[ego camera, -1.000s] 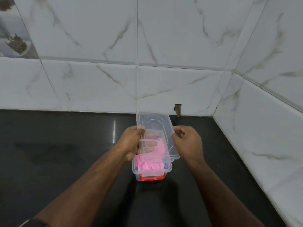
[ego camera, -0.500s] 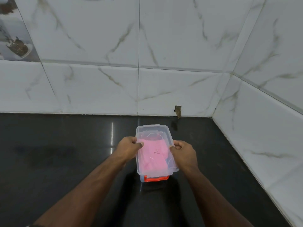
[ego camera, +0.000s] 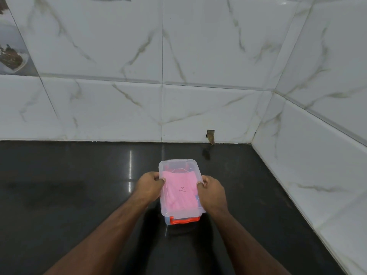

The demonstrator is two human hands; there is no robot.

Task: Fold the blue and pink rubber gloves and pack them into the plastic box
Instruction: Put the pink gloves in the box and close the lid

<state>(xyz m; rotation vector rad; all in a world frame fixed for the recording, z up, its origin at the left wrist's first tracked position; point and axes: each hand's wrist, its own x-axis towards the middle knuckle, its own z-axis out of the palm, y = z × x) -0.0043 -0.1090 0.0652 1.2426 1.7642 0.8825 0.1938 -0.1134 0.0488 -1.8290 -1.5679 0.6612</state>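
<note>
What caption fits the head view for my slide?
Both hands, left and right, press the clear lid onto the plastic box.

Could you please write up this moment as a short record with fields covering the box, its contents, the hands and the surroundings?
surface: black countertop in a corner of white marbled wall tiles
box: clear plastic box, clear lid resting on top
latch: orange clip at the near end; whether it is fastened cannot be told
contents: folded pink glove seen through the lid; a sliver of blue at its right edge
left hand: gripping the left lid edge, thumb on top
right hand: gripping the right lid edge, thumb on top
</note>
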